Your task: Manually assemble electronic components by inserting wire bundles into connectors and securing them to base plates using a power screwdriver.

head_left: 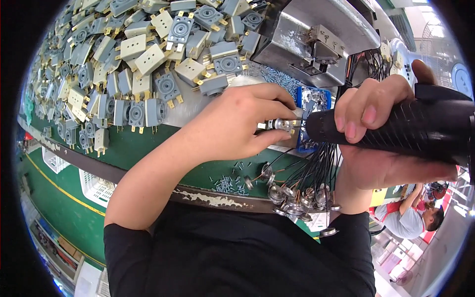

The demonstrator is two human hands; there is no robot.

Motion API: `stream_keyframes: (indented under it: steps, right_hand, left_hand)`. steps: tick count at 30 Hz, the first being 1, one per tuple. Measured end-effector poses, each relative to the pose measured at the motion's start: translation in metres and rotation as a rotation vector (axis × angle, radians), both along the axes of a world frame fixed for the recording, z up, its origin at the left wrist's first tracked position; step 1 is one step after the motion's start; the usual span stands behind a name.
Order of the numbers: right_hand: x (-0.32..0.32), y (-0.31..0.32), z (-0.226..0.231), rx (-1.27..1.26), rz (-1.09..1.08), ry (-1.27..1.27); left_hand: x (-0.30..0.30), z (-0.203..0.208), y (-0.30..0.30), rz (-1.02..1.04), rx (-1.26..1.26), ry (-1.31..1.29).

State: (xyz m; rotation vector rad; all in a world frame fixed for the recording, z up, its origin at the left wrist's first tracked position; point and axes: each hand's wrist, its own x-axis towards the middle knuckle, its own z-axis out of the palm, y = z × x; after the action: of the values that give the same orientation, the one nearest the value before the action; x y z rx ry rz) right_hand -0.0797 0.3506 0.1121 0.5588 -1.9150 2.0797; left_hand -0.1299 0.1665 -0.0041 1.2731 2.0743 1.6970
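My left hand (pixel 240 121) pinches a small round metal part (pixel 280 124) with terminal tabs between thumb and fingers. Wrapped around a thick black electric screwdriver (pixel 420 128) is my right hand (pixel 368 106). The screwdriver lies nearly level, its thin bit pointing left and meeting the metal part, though the exact contact is too small to tell. Just behind the bit is a blue tray (pixel 300 142) of small metal pieces, partly covered by the screwdriver. Below hangs a bundle of black wires (pixel 316 166) with round metal caps (pixel 292 198) at their ends, over the bench edge.
Grey and cream electrical blocks (pixel 148 59) with brass tabs heap up at the left. Loose screws (pixel 230 185) lie near the bench's front edge, more screws (pixel 279 76) by a metal fixture (pixel 316 44). White baskets (pixel 94 187) stand below; another person (pixel 405 218) is at far right.
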Motion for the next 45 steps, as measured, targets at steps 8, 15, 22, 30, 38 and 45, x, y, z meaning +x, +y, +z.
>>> stream_keyframes:
  steps: [8, 15, 22, 30, 38, 45]
  right_hand:
    - [0.002, -0.008, -0.003, 0.001, -0.019, 0.007]
    - [0.002, -0.015, -0.004, 0.02, 0.009, 0.015]
    - [0.012, -0.002, 0.002, 0.059, -0.004, 0.042]
    - [0.003, 0.005, 0.004, 0.099, 0.001, 0.07]
    - [-0.004, 0.008, 0.002, 0.127, 0.04, 0.088]
    - [-0.005, -0.001, -0.004, 0.137, 0.056, 0.142]
  left_hand:
    - [-0.001, 0.002, 0.003, 0.002, 0.005, -0.03]
    - [-0.001, 0.0, 0.0, 0.004, 0.009, 0.009]
    - [0.0, -0.001, 0.001, 0.003, 0.006, -0.006]
    - [0.0, -0.001, 0.001, 0.013, 0.014, 0.0]
    - [0.001, -0.001, 0.0, 0.026, 0.006, 0.013]
    - [0.001, -0.002, 0.001, 0.017, 0.009, 0.002]
